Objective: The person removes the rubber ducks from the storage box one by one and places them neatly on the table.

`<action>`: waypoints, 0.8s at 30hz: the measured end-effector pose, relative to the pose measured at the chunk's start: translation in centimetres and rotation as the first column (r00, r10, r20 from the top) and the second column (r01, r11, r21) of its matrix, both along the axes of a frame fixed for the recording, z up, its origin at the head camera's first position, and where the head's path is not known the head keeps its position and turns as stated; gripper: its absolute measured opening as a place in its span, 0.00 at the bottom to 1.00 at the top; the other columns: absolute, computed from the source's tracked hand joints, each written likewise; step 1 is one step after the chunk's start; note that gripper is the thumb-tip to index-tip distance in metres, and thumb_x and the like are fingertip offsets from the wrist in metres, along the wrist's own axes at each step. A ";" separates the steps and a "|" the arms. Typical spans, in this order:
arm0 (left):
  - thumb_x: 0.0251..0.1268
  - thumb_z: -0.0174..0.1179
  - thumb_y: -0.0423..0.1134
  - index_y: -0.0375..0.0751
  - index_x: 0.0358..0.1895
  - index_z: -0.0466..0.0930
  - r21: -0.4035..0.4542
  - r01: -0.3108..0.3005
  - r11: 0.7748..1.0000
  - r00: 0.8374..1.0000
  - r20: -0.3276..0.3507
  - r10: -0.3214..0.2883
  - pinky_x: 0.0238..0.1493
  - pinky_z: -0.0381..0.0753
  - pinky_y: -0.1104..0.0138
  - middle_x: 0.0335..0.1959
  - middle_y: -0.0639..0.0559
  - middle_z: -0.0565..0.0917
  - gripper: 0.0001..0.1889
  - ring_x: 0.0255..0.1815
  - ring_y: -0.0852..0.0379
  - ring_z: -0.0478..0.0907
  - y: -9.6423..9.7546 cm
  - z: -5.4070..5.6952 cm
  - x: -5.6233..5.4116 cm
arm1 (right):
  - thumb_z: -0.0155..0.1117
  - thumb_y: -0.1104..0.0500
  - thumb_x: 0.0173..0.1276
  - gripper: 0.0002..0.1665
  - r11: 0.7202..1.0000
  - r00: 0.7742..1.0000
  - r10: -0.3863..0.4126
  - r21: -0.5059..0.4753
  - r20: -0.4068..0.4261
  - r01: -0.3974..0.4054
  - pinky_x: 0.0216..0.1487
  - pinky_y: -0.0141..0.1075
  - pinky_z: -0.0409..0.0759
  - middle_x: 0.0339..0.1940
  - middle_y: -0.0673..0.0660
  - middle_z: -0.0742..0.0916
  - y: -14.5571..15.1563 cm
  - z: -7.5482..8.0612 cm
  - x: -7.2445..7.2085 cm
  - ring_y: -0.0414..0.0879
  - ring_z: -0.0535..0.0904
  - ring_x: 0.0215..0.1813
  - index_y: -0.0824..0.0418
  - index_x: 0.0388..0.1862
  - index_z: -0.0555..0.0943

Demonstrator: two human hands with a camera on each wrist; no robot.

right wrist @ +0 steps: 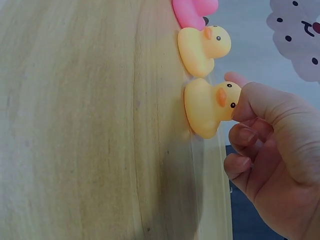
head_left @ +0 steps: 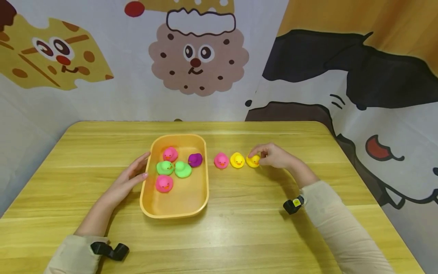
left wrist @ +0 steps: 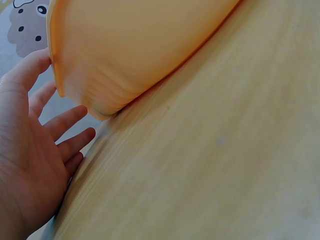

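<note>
My right hand (head_left: 276, 156) pinches the rightmost yellow rubber duck (right wrist: 204, 107) by its head between thumb and index finger, and the duck sits on the table. To its left another yellow rubber duck (head_left: 237, 160) and a pink rubber duck (head_left: 221, 161) stand in line with it. My left hand (head_left: 126, 183) touches the left rim of an orange plastic tub (head_left: 181, 214), its fingers spread and loosely bent. Inside the tub are two green ducks, a purple duck (head_left: 195, 160) and two pink ducks; the left wrist view shows only the tub's outer wall (left wrist: 130, 50).
The wooden table (head_left: 239, 243) spreads around the tub and the row of ducks. Behind it hangs a cloth (head_left: 119, 102) printed with cartoon figures. Black wrist cameras sit on both wrists, the right one (head_left: 292, 206) just above the table.
</note>
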State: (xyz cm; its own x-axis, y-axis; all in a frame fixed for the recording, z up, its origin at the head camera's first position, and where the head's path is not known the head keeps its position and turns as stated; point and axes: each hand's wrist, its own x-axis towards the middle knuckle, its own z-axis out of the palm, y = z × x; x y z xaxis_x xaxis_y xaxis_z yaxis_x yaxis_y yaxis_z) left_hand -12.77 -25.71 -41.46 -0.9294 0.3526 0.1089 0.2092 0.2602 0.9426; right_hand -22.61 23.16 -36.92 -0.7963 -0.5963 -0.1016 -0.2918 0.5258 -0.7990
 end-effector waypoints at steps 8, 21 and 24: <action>0.74 0.48 0.33 0.48 0.77 0.49 0.000 -0.004 1.000 1.000 -0.007 0.004 0.56 0.61 0.80 0.70 0.33 0.59 0.31 0.64 0.67 0.60 0.0 -0.1 0.0 | 0.57 0.79 0.55 0.22 1.000 1.000 0.007 -0.009 -0.030 -0.008 0.30 0.32 0.71 0.54 0.65 0.81 0.2 0.3 0.2 0.49 0.71 0.33 0.69 0.49 0.83; 0.74 0.48 0.33 0.47 0.77 0.49 -0.004 -0.006 1.000 1.000 -0.007 0.006 0.56 0.61 0.80 0.71 0.33 0.59 0.31 0.64 0.67 0.59 0.0 -0.1 0.0 | 0.61 0.74 0.58 0.21 0.996 0.984 -0.063 -0.070 -0.169 0.051 0.24 0.33 0.67 0.49 0.63 0.82 -1.7 3.1 1.2 0.51 0.70 0.30 0.66 0.52 0.82; 0.74 0.48 0.34 0.47 0.77 0.49 0.000 -0.006 1.000 1.000 -0.005 0.006 0.56 0.61 0.80 0.71 0.33 0.59 0.31 0.65 0.67 0.59 0.1 -0.1 0.0 | 0.64 0.73 0.59 0.19 0.993 0.976 -0.065 -0.107 -0.210 0.043 0.25 0.33 0.68 0.46 0.60 0.83 -2.6 3.5 1.6 0.50 0.70 0.31 0.65 0.50 0.83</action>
